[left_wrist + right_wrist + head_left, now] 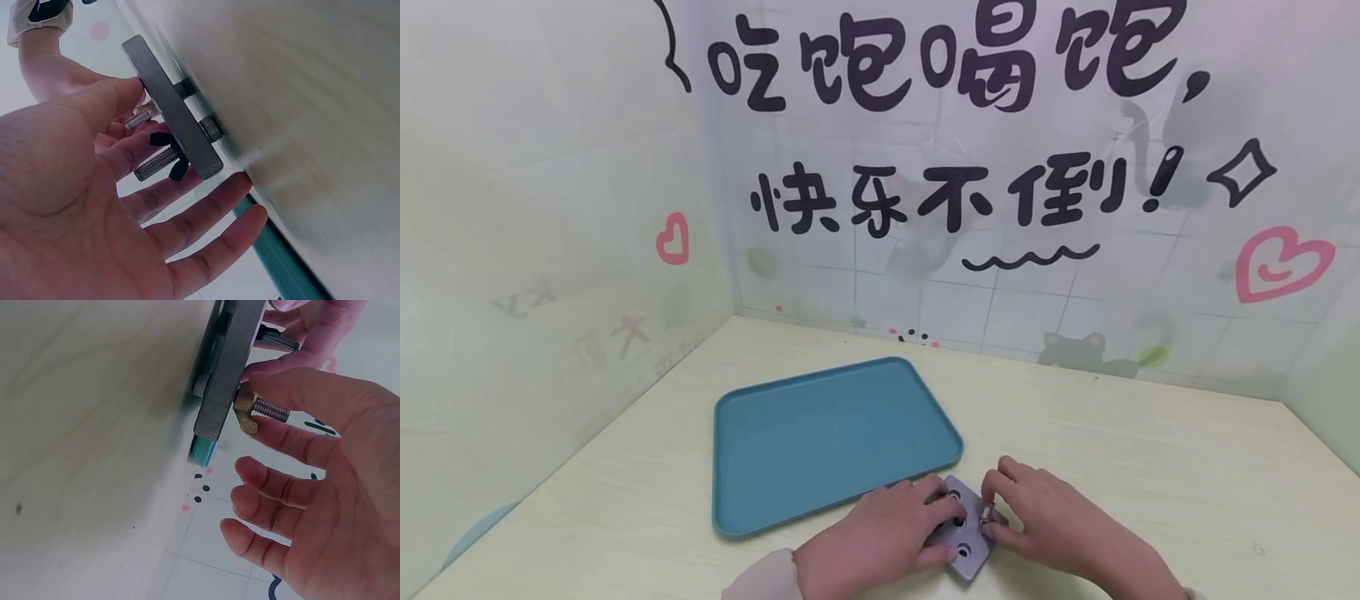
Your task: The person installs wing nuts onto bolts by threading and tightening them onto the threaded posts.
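Note:
A thick grey metal plate (973,502) with several round holes is held on edge above the table between my hands. My left hand (876,533) grips it, thumb on one edge and fingers spread behind. On the plate's other side, my right hand (1056,521) pinches a brass-coloured wing nut (245,412) between thumb and index finger. That nut sits on a threaded bolt (272,411) through the plate. In the left wrist view, a black wing nut (179,169) is on another bolt (155,164). Bolt heads (211,129) stick out from the opposite face.
A blue rectangular tray (835,433) lies on the pale wooden table (1112,450), just behind my left hand. Beyond it stands a white wall (880,292) with black writing, and another wall (550,250) is at the left. A blue curved edge (478,533) shows at far left.

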Motion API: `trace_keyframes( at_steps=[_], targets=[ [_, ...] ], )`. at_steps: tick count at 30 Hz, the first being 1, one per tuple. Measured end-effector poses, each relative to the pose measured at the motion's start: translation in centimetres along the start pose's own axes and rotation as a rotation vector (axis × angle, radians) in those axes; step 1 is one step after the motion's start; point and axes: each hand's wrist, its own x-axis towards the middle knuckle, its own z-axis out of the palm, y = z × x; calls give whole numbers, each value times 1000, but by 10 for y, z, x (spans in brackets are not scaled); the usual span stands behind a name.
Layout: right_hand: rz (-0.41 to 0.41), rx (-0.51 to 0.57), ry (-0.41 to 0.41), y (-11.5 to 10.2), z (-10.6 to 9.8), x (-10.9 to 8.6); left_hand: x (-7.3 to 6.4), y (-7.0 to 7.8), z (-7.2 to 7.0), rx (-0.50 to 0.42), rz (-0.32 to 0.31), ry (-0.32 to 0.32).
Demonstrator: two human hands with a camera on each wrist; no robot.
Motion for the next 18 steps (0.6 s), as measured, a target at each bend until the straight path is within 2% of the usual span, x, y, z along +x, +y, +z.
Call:
trace_keyframes(
  at_steps=[5,8,13,18],
  targets=[
    [40,-77,16,0,1,0,0,1,0,-5,-15,-11],
    [41,-86,1,-1,1,2,1,0,0,-15,-26,-35],
    [38,-66,-3,-1,-1,2,1,0,0,-22,-36,-50],
    [18,30,26,-1,-7,0,1,1,-1,-11,-31,-28]
  ],
)
